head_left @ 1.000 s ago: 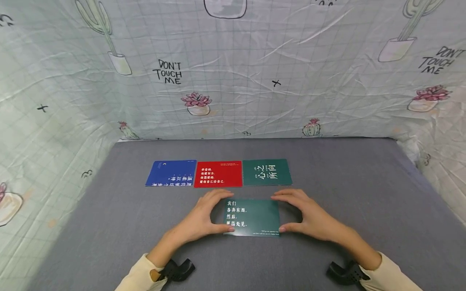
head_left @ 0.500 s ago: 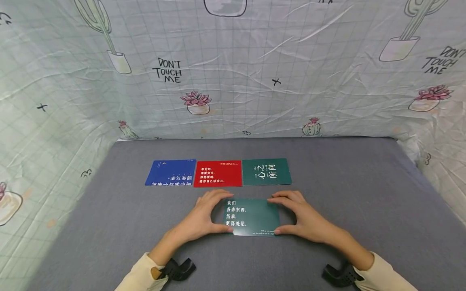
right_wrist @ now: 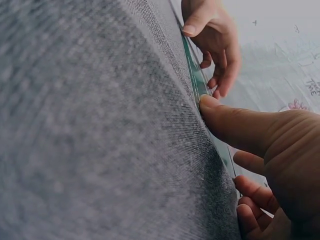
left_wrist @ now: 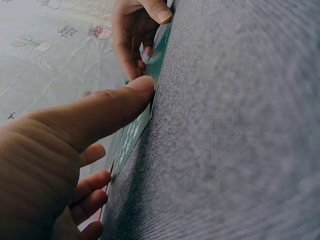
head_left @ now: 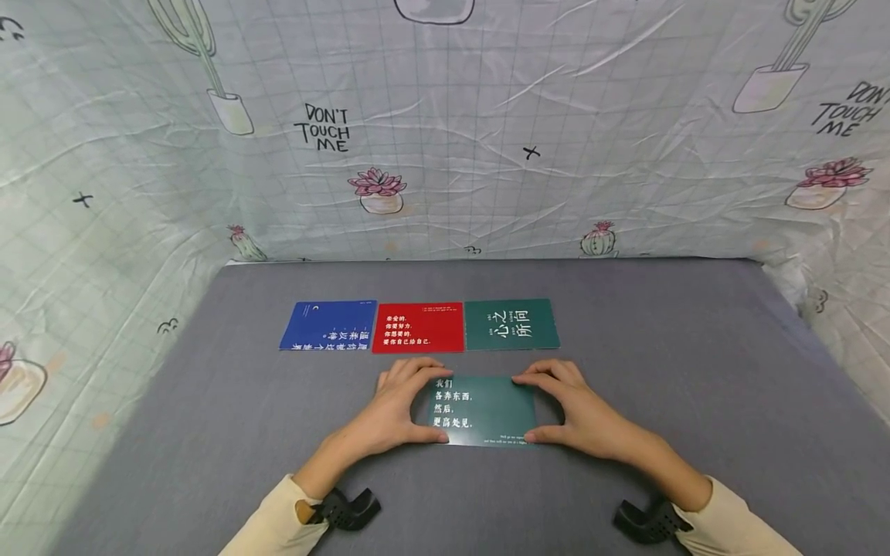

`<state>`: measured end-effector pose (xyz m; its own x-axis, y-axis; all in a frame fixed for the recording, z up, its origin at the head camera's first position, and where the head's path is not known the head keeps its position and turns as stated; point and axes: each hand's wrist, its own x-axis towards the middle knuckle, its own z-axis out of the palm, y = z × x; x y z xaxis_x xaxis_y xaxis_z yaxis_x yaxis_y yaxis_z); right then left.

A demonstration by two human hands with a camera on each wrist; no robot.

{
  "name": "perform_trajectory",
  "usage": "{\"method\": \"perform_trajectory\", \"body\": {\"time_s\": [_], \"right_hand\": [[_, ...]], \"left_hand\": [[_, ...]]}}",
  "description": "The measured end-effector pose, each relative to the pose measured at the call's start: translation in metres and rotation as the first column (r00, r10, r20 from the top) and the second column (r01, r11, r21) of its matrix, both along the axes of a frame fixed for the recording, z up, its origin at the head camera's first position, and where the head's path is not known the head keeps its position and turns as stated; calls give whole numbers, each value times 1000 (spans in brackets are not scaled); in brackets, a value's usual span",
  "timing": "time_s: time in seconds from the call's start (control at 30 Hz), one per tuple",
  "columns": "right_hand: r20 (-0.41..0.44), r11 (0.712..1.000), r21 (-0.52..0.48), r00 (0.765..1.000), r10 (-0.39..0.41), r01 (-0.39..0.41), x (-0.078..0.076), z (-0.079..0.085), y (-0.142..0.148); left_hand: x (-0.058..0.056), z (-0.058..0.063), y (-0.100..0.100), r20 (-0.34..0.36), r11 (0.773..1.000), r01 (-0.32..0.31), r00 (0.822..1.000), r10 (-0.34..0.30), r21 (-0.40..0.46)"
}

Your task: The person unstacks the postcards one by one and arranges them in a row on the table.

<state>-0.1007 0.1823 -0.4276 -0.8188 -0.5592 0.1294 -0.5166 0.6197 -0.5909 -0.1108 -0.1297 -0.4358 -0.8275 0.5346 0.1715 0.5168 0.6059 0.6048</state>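
A dark green card with white lettering lies at the front middle of the grey table. My left hand grips its left end, thumb at the near edge and fingers at the far edge. At the other end my right hand holds it the same way, fingertips on the two right corners. Seen low in the left wrist view, the thumb presses on the card's near edge. From the right wrist view, the other thumb touches that same edge, with the card flat along the cloth.
Behind it, a blue card, a red card and another green card lie side by side in a row. A patterned cloth hangs at the table's back and sides. Each wrist wears a black camera mount.
My right hand has slid a little to the left, from the card's right edge onto its corners. The left hand and the cards keep their places; the head view has tilted slightly.
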Motion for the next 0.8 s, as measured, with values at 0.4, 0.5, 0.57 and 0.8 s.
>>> {"method": "perform_trajectory", "body": {"time_s": [0.4,0.5,0.57,0.8], "right_hand": [[-27,1000,-9,999,27,-28,-4,4,-1],[-38,999,-11,999,36,-37,-5,4,-1],[-41,999,-11,998,40,-40,-5,4,-1],[-56,999,-13,997,44,-45,-3,2,-2]], "left_hand": [[-3,1,1,-5,1000,7,1000,-7,-10],[-3,1,1,-6,1000,8,1000,-8,-12],[-2,2,1,-6,1000,7,1000,-7,-14],[1,3,1,-12,1000,21,1000,-21,-3]]}}
